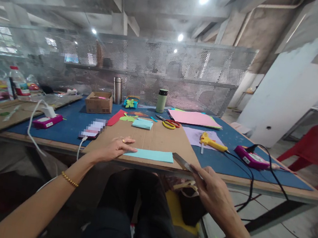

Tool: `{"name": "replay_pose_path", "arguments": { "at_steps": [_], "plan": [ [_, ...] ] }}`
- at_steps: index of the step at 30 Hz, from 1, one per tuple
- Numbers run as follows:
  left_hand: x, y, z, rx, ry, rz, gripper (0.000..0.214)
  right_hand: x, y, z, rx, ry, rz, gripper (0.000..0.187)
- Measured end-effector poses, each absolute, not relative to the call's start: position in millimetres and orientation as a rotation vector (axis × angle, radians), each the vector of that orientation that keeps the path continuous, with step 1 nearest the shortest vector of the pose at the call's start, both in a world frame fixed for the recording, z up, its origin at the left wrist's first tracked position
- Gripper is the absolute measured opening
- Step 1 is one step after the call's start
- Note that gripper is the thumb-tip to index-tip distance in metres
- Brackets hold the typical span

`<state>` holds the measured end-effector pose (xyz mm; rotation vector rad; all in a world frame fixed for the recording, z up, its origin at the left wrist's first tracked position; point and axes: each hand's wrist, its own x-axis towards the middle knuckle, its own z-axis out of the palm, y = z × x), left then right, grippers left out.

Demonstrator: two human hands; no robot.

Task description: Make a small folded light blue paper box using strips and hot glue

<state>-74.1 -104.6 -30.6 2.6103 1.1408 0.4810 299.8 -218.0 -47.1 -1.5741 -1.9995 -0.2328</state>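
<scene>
The left hand lies flat on the left end of a light-blue paper strip, fingers spread and pressing it down onto the cardboard sheet at the near edge of the desk. The right hand is at 4 o'clock from the strip, its fingers closed round a thin dark flat tool, likely a ruler or blade, whose tip reaches toward the strip's right end; whether it touches the paper I cannot tell.

The strip looks light, thin and limp, so it would probably slide or curl under a sideways push and crease if pinched hard. A flat palm on one end, as now, seems the safest hold; lifting is best done by a short edge with a light pinch.

At 12 o'clock from the strip lies a folded blue paper, with scissors at 1 o'clock and pink sheets beyond them. A yellow glue gun sits at 2 o'clock, its cord running to a purple power strip. A phone lies at 10 o'clock, a small box farther back, and a green flask stands near the mesh screen
</scene>
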Motion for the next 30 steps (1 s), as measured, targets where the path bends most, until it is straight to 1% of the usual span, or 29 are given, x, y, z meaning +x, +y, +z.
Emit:
{"name": "replay_pose_path", "arguments": {
  "at_steps": [17,30],
  "plan": [
    [-74,-105,-31,2.613,1.137,0.483,0.04,297,-230,-45,-1.524,-1.989,-0.204,0.033],
    [-74,-104,-32,2.589,1.113,0.523,0.037,298,-248,-45,-1.447,-1.958,-0.134,0.03]
  ]
}}
